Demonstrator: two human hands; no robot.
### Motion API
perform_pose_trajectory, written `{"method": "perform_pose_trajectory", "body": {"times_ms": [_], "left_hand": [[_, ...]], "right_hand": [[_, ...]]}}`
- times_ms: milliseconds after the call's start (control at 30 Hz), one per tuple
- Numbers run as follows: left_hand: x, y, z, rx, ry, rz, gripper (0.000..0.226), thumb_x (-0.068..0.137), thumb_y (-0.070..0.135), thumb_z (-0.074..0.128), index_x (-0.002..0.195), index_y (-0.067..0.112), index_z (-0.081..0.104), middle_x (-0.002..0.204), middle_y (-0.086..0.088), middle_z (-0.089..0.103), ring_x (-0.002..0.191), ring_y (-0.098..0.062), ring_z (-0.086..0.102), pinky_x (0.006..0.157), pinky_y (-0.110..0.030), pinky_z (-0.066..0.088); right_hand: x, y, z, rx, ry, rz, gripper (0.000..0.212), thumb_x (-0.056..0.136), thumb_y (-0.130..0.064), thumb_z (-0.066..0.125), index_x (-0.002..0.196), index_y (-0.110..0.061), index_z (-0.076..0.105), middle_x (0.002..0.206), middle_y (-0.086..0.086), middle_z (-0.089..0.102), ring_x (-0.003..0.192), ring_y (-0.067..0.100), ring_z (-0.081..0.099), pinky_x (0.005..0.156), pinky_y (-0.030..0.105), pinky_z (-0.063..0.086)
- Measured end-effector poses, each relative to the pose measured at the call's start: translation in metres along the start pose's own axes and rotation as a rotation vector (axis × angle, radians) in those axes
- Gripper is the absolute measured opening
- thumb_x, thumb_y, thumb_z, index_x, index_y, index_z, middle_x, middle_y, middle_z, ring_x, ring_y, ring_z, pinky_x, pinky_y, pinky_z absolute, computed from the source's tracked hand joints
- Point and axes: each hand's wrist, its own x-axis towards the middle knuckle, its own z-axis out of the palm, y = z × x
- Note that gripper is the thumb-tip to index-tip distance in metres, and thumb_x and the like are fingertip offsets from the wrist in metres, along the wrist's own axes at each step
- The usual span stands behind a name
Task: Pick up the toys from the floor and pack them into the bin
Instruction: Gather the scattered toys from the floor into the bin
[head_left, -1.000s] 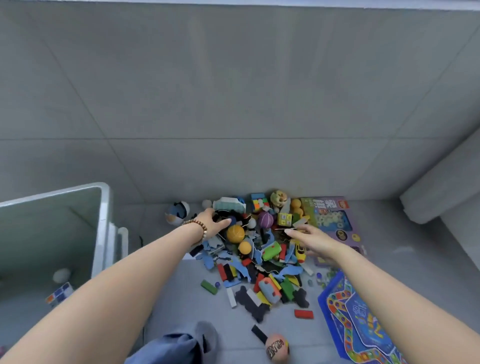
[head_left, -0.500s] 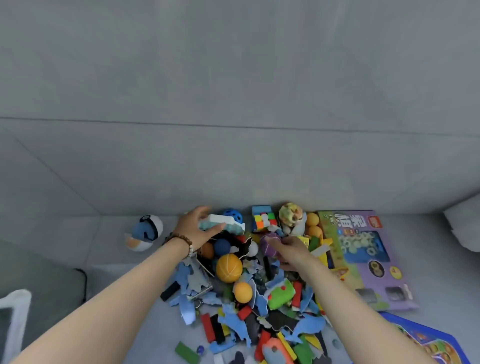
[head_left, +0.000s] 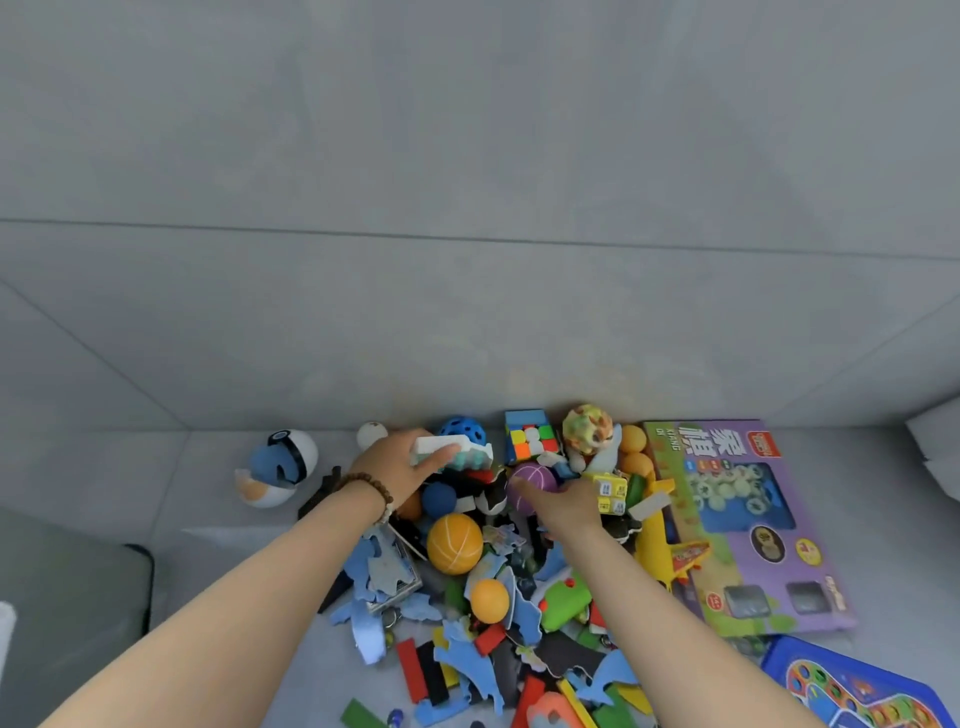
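The white-and-teal block (head_left: 453, 451), at the upper centre of the toy pile (head_left: 493, 670), is now gripped by the left hand (head_left: 392, 467). The right hand (head_left: 566, 506) has been brought onto the purple ball (head_left: 535, 478) — whether its fingers are closed cannot be told. Two pickups are judged imminent.

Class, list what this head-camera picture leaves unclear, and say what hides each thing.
1. Head view: whether the right hand grips or only touches the purple ball; its fingers cover the contact.
2. Head view: the blue game board, cut off by the bottom edge.
3. Head view: the grey-green shape at lower left, cut off by the left edge; bin or not, unclear.
4. Head view: print on the purple box, too small.
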Motion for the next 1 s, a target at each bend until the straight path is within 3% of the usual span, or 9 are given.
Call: {"method": "perform_pose_trajectory", "body": {"times_ms": [100, 167, 267, 367, 500, 633, 700, 867, 1000], "left_hand": [[0.000, 0.000, 0.001, 0.062, 0.049, 0.015, 0.050, 0.078, 0.067, 0.054, 0.100, 0.024, 0.066, 0.090, -0.002, 0.068, 0.088, -0.020, 0.062, 0.075, -0.033, 0.052], [0.000, 0.007, -0.002, 0.088, 0.119, 0.040, 0.034, 0.082, 0.057, 0.058, 0.068, 0.025, 0.058, 0.064, 0.003, 0.057, 0.070, -0.018, 0.056, 0.056, -0.025, 0.042], [0.002, 0.023, -0.009, -0.105, 0.254, 0.044, 0.053, 0.081, 0.057, 0.061, 0.053, 0.014, 0.045, 0.052, -0.003, 0.052, 0.051, -0.016, 0.054, 0.045, -0.024, 0.037], [0.003, 0.049, -0.013, -0.586, 0.266, -0.028, 0.047, 0.082, 0.050, 0.063, 0.072, 0.005, 0.065, 0.074, -0.009, 0.070, 0.063, -0.015, 0.067, 0.054, -0.029, 0.054], [0.012, 0.092, 0.018, -0.658, 0.036, -0.105, 0.035, 0.086, 0.048, 0.057, 0.081, 0.014, 0.065, 0.082, -0.003, 0.067, 0.065, -0.008, 0.063, 0.048, -0.016, 0.051], [0.028, 0.124, 0.063, -1.042, -0.252, -0.263, 0.039, 0.092, 0.035, 0.053, 0.117, 0.005, 0.058, 0.119, -0.016, 0.063, 0.103, -0.029, 0.063, 0.086, -0.037, 0.052], [0.030, 0.134, 0.074, -1.275, -0.386, -0.305, 0.038, 0.096, 0.026, 0.048, 0.127, 0.006, 0.051, 0.126, -0.018, 0.057, 0.112, -0.031, 0.056, 0.093, -0.043, 0.045], [0.044, 0.126, 0.088, -1.298, -0.359, -0.311, 0.036, 0.099, 0.025, 0.040, 0.130, 0.008, 0.050, 0.126, -0.020, 0.057, 0.109, -0.033, 0.057, 0.083, -0.043, 0.048], [0.047, 0.131, 0.092, -1.149, -0.308, -0.297, 0.037, 0.098, 0.031, 0.042, 0.122, 0.006, 0.054, 0.115, -0.020, 0.062, 0.099, -0.030, 0.062, 0.082, -0.039, 0.051]], "right_hand": [[-0.009, -0.007, -0.008, 0.051, -0.071, 0.014, 0.079, 0.059, -0.052, 0.081, 0.114, -0.005, 0.050, 0.102, 0.010, 0.059, 0.094, 0.026, 0.060, 0.076, 0.037, 0.055], [-0.020, -0.015, -0.023, 0.058, -0.159, 0.025, 0.059, 0.071, -0.045, 0.078, 0.106, -0.003, 0.057, 0.089, 0.010, 0.061, 0.079, 0.020, 0.060, 0.070, 0.029, 0.054], [-0.029, -0.028, -0.064, 0.144, -0.303, -0.030, 0.044, 0.080, -0.040, 0.070, 0.105, -0.005, 0.063, 0.085, 0.006, 0.065, 0.079, 0.017, 0.061, 0.081, 0.028, 0.052], [-0.029, -0.038, -0.108, 0.336, -0.259, -0.129, 0.037, 0.084, -0.041, 0.064, 0.109, -0.014, 0.063, 0.103, 0.004, 0.071, 0.100, 0.018, 0.062, 0.095, 0.033, 0.048], [-0.013, -0.037, -0.130, 0.566, -0.222, -0.114, 0.052, 0.083, -0.053, 0.057, 0.121, -0.017, 0.058, 0.115, 0.005, 0.067, 0.113, 0.019, 0.058, 0.103, 0.038, 0.042], [-0.004, -0.037, -0.117, 0.750, -0.340, -0.059, 0.060, 0.087, -0.059, 0.044, 0.126, -0.014, 0.055, 0.121, 0.008, 0.064, 0.117, 0.021, 0.056, 0.101, 0.037, 0.042], [-0.003, -0.037, -0.115, 0.721, -0.380, -0.070, 0.057, 0.090, -0.058, 0.039, 0.124, -0.015, 0.056, 0.120, 0.008, 0.065, 0.114, 0.020, 0.058, 0.093, 0.034, 0.045], [0.007, -0.025, -0.111, 0.589, -0.403, -0.128, 0.064, 0.079, -0.061, 0.048, 0.128, -0.021, 0.055, 0.122, 0.000, 0.065, 0.117, 0.015, 0.058, 0.106, 0.038, 0.038], [0.010, -0.023, -0.106, 0.583, -0.405, -0.124, 0.052, 0.078, -0.059, 0.051, 0.116, -0.025, 0.062, 0.112, -0.002, 0.070, 0.110, 0.014, 0.062, 0.099, 0.033, 0.044]]}}
